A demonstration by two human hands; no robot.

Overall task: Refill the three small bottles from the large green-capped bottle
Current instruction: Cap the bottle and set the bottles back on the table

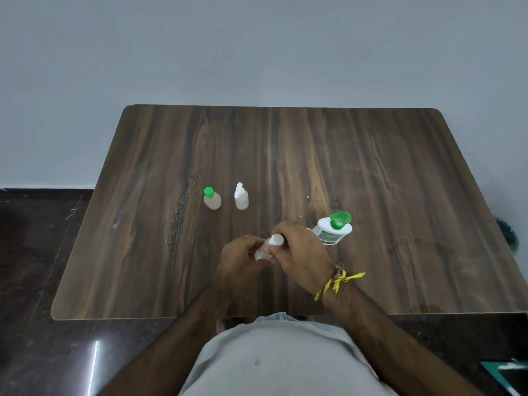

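Head view: both hands meet just in front of the large green-capped bottle [333,228], whose flip lid stands open. Left hand [243,260] grips a small clear bottle [264,250]; right hand [303,252] pinches its white cap [277,239]. Judging by this, capping or uncapping is underway; two small bottles, green-capped [212,199] and spray-topped [241,198], stand well behind.

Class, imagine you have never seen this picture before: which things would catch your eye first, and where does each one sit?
First, the two hands, left hand and right hand, meeting near the table's front edge, both gripping a small clear bottle. Just right of them stands the large white bottle, its green cap flipped open. Further back, left of centre, stand a green-capped small bottle and a white-topped small bottle.
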